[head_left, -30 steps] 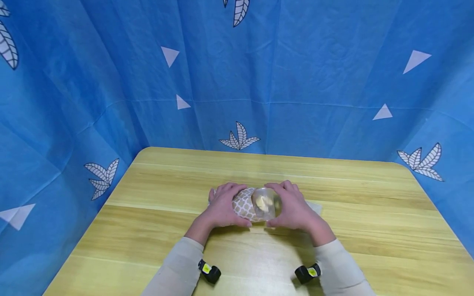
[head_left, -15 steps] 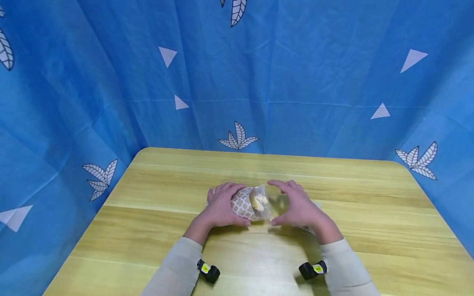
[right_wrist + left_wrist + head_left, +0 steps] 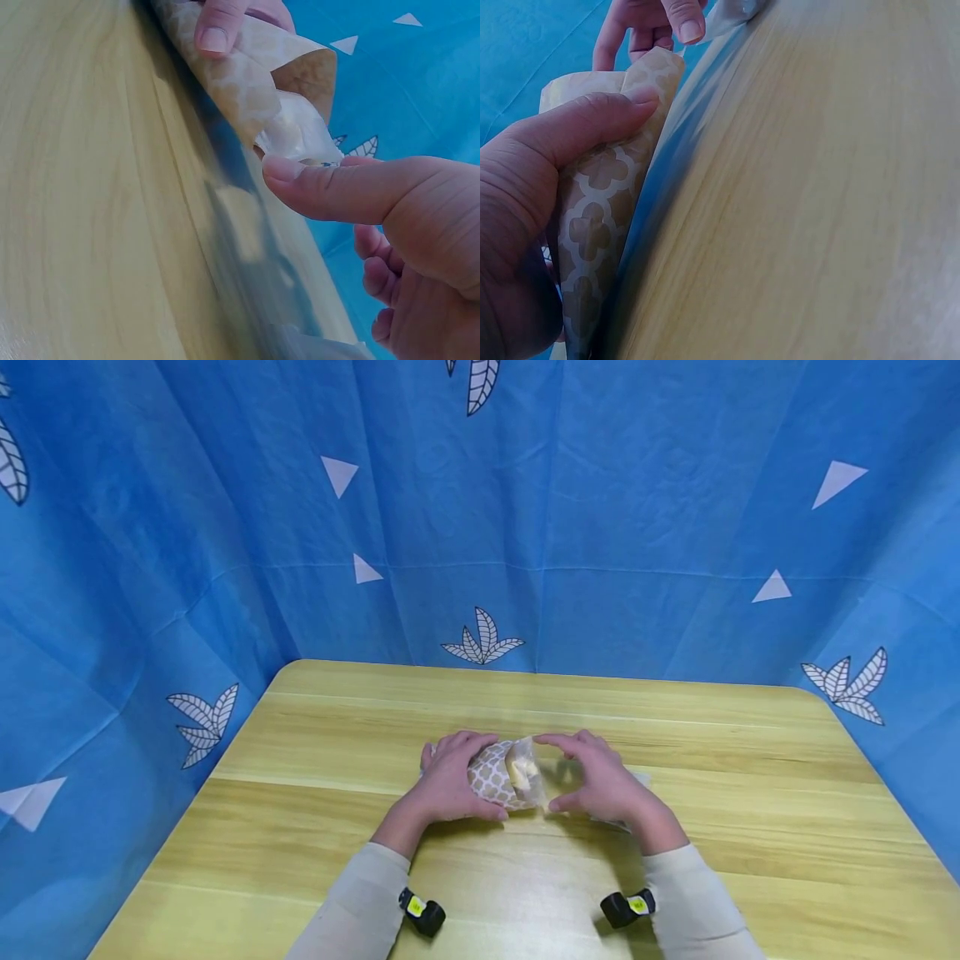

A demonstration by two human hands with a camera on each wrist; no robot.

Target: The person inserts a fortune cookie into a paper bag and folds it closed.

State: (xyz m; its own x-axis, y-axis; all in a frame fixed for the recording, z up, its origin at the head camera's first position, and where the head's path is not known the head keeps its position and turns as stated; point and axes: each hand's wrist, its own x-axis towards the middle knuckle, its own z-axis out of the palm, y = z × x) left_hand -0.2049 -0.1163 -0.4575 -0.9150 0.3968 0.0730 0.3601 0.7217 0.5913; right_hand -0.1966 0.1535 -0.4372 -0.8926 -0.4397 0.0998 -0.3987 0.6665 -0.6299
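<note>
a paper bag (image 3: 493, 775) lies sideways between the two hands, near the middle of the counter (image 3: 225, 860); whether it rests on the wood or is lifted slightly is hard to tell. it is tan-brown with a white lattice of rounded four-lobed shapes, matte and lightly creased, its plain brown inside showing at the gaping mouth, which faces the right hand (image 3: 603, 789). out of that mouth sticks a clear, crinkled packet (image 3: 296, 127), partly inside the bag, with pale, creamy contents whose shape is blurred by the film. the left hand (image 3: 450, 781) grips the bag, its thumb pressed along the patterned side. the right hand curves in a c shape at the packet's outer end, thumb over its edge; i cannot tell if it pinches it. another see-through plastic piece (image 3: 642, 777) lies partly hidden by the right hand. pale sleeves (image 3: 356, 897) cover both forearms, each with a small black camera (image 3: 426, 917) at the wrist. behind the counter hangs a blue cloth (image 3: 637, 518) with white triangles and outlined leaves.
</note>
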